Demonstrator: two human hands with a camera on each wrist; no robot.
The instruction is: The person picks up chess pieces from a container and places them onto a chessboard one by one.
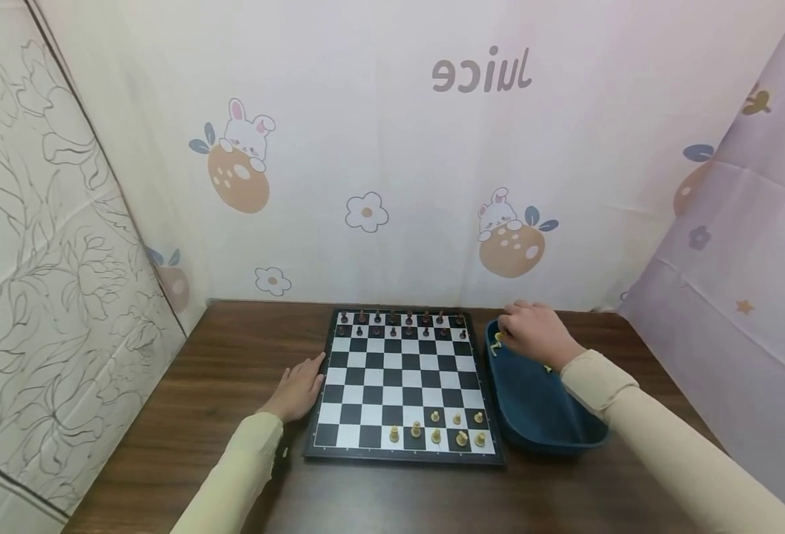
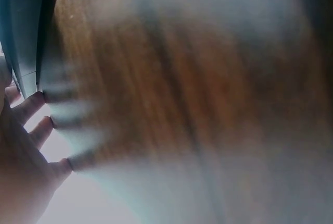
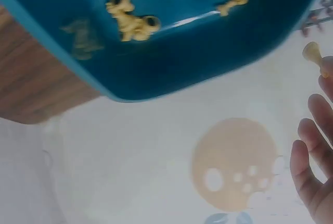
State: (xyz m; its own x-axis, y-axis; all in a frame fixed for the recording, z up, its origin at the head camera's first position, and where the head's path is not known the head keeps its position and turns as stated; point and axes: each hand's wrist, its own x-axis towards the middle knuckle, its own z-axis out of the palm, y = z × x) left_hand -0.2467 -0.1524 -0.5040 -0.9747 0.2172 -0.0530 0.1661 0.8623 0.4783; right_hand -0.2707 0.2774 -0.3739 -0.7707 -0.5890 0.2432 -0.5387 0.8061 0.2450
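In the right wrist view my right hand (image 3: 317,146) pinches a pale yellow chess pawn (image 3: 312,53), its wide base facing away from the fingers. The head view has this hand (image 1: 535,332) over the far end of a blue plastic box (image 1: 539,446). My left hand (image 1: 296,389) rests with extended fingers at the left edge of a black-and-white chessboard (image 1: 365,380). Dark pieces (image 1: 393,319) fill the board's two far rows. Several pale yellow pieces (image 1: 436,436) stand along the near right, with three pawns (image 1: 456,419) in front of them.
The box stands against the board's right side. Loose yellow pieces (image 3: 130,23) lie inside it, one apart from the others (image 3: 232,1). Board and box sit on a brown wooden table (image 1: 245,371), with a printed curtain (image 1: 379,148) behind.
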